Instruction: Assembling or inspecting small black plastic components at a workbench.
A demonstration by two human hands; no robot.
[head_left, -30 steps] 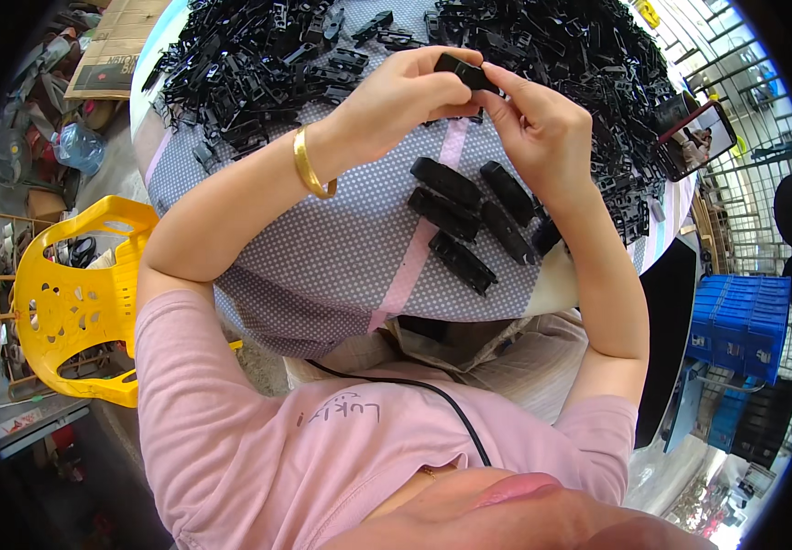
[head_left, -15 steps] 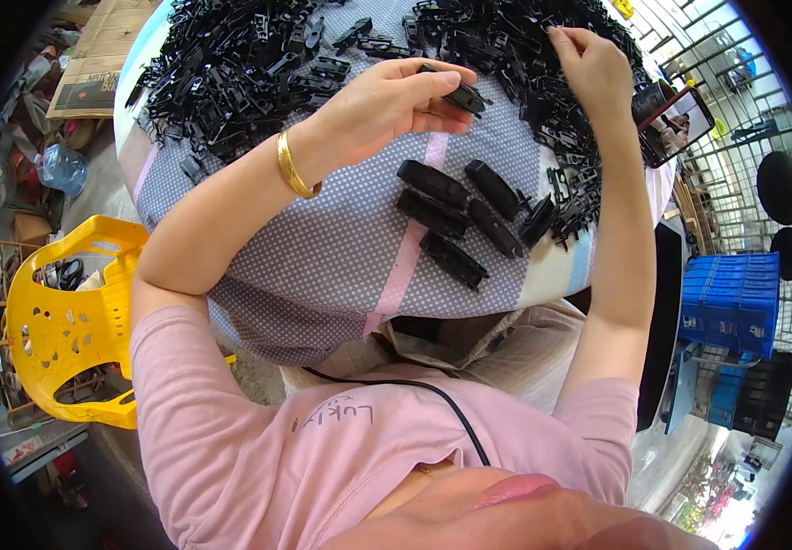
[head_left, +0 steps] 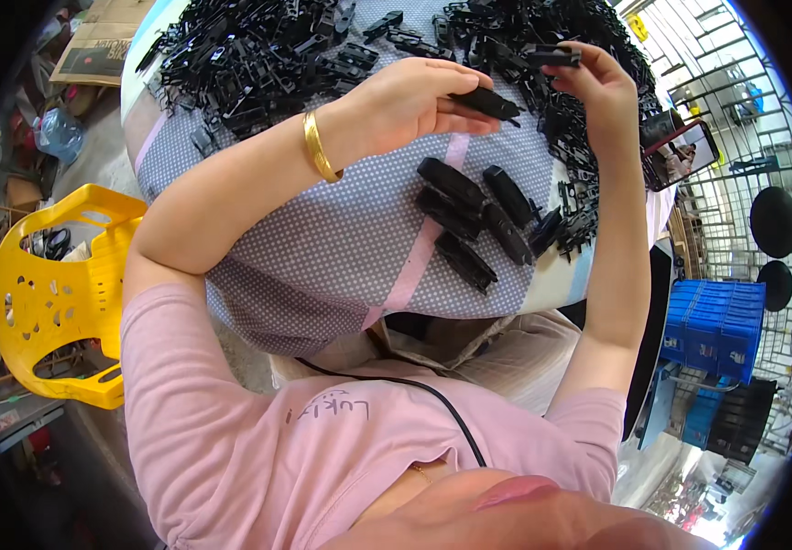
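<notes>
Nearest the person, by the table's (head_left: 322,302) near edge, five finished black clips (head_left: 474,220) lie in a loose row on the dotted grey cloth (head_left: 341,247), beside its pink stripe. They look set apart there so that done pieces stay clear of the loose stock.

Above them the left hand (head_left: 405,96), a gold bangle (head_left: 320,147) on its wrist, is closed around a black clip body (head_left: 486,103), pinched between thumb and fingers with one end poking out toward the other hand, which probably keeps that end free for fitting. The right hand (head_left: 602,87) is raised over the table's right edge, its fingertips pinching a small black part (head_left: 551,57) held level, apart from the piece in the left hand.

Beyond both hands, the far half of the table is heaped with a pile of loose black plastic parts (head_left: 258,50), within easy reach. A phone (head_left: 680,156) rests at the right edge.

Off the table, a yellow plastic chair (head_left: 57,293) stands to the left, and stacked blue crates (head_left: 716,325) to the right; what they hold cannot be seen.
</notes>
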